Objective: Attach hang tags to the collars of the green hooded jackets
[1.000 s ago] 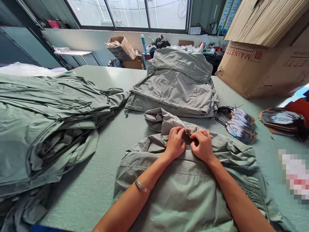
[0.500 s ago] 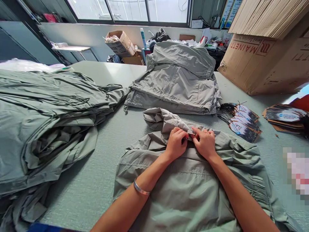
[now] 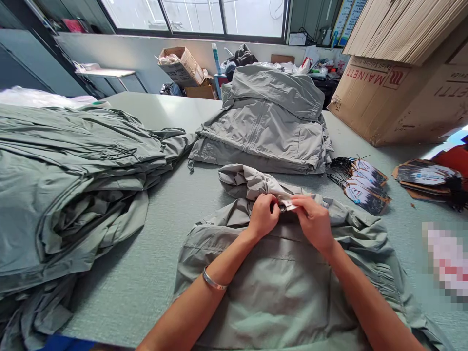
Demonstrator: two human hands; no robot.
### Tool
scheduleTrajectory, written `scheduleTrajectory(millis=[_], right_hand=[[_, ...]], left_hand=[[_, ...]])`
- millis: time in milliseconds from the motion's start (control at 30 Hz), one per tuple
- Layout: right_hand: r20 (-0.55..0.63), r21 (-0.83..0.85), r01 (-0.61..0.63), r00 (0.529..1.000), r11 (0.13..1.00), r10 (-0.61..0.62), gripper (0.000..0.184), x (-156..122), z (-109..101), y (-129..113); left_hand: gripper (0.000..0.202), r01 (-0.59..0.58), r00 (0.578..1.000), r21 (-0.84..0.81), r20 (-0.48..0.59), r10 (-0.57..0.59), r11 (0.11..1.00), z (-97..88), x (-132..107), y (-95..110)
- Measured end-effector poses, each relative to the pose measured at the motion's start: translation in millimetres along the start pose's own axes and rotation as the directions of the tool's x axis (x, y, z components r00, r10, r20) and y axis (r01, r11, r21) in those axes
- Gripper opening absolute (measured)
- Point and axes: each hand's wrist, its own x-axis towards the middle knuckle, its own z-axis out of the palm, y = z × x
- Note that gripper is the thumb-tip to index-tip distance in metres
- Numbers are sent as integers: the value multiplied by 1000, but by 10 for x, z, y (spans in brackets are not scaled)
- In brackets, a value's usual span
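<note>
A grey-green jacket (image 3: pixel 278 292) lies spread in front of me, its hood (image 3: pixel 243 180) bunched at the far end. My left hand (image 3: pixel 263 214) is closed in a pinch on the jacket's neck edge. Close beside it, my right hand (image 3: pixel 315 222) pinches a small white label (image 3: pixel 288 204) at the neckline between thumb and fingers. The exact spot under the left fingertips is hidden. A silver bangle (image 3: pixel 214 280) sits on my left forearm.
Folded grey jackets (image 3: pixel 261 124) are stacked beyond my hands. A large garment heap (image 3: pixel 73 185) covers the table's left. Hang tags with black strings (image 3: pixel 367 187) and another tag pile (image 3: pixel 427 174) lie to the right, before a big cardboard box (image 3: pixel 398 97).
My right hand has shifted slightly right and turned, and the white label now shows between the hands. My left hand has moved slightly left.
</note>
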Motion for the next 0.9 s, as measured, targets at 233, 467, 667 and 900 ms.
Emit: scheduleTrajectory(millis=[233,467,667,900], right_hand=[[-18,104,-83,996,991,85,28,-425,-117,-1],[46,151,-131,991,980,126,24,-420,-202,83],[67,171,-178,983,969,169,21,-411,-212,91],[82,212,-184,982,960,170,20,-416,-213,123]], left_hand=[[24,-87,994,-127,51,94,988,15,22,48],[8,-173,979,-210,66,191,962,31,76,41],[7,-131,988,-226,47,146,965,36,94,45],[6,-139,988,-236,38,152,962,42,97,33]])
